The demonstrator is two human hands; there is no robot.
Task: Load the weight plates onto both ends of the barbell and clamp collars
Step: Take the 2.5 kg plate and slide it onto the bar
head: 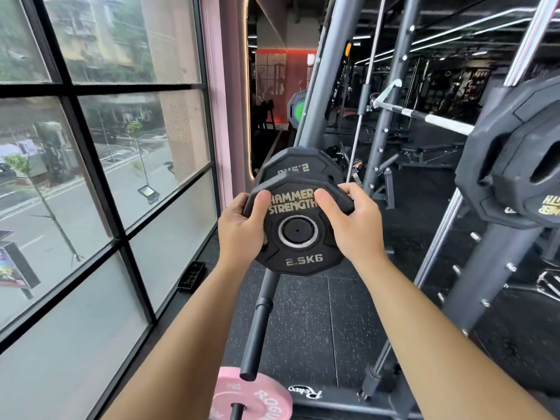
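Here, both hands grip the front 2.5 kg plate (298,259), a black, many-sided disc with gold lettering, held upright and face-on to the camera. The left hand (242,225) closes round the plate's upper-left rim, thumb on the face and fingers behind. The right hand (354,222) clasps the upper-right rim likewise. A black round end with a centre dot shows inside the plate's steel hub ring. A second 2.5 kg plate (295,163) stands directly behind and slightly above the held plate. A black bar (257,328) runs from beneath the held plate toward the camera. A pink plate (254,395) lies below the held plate, just beside the bar's near end. Larger black plates (515,165) hang on the rack (485,283) right of the held plate, and a window (91,177) lies to its left.
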